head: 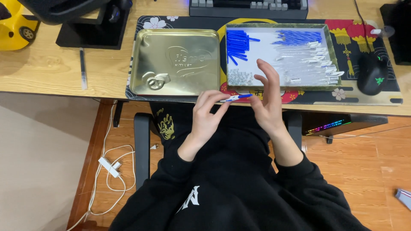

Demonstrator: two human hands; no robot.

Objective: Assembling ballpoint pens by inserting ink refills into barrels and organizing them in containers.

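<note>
Both hands pinch slim blue-white plastic pen [236, 98] – L hand [205, 115] tip end, R hand [267, 100] fingers splayed.

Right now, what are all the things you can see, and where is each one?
Pen: one, blue and white, between both hands' fingertips.
Tray: one, green-rimmed, on the mat; holds blue pen parts, clear pen parts.
Tin lid: one, gold, left of tray.
Desk mat: one, black, patterned.
Mouse: one, black, right.
Keyboard: one, grey, top.
Toy car: one, yellow, top left.
Left hand: pinching pen.
Right hand: pinching pen, fingers spread.
</note>
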